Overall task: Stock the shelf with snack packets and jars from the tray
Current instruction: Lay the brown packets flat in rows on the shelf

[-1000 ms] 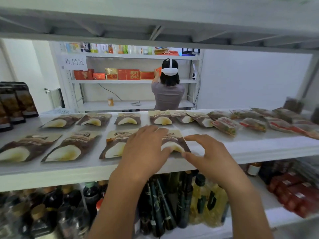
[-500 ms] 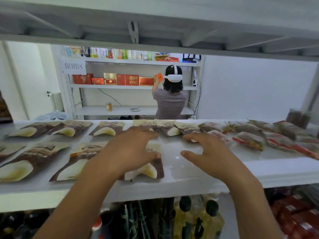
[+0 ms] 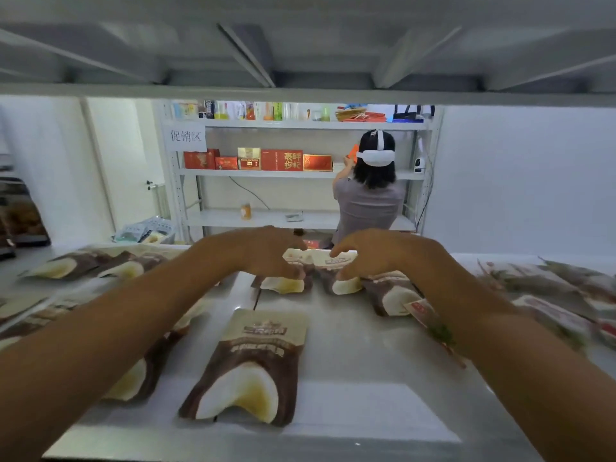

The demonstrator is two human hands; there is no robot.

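Far across the shelf, your left hand pinched one back-row packet and your right hand its neighbour — fingers curled over the top edges, likely to square the pair side by side.

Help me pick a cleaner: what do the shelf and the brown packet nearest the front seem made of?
Shelf: probably painted metal, smooth pale grey, faintly reflective. Brown packet: likely plastic film, printed, slightly glossy, lying limp and flat.
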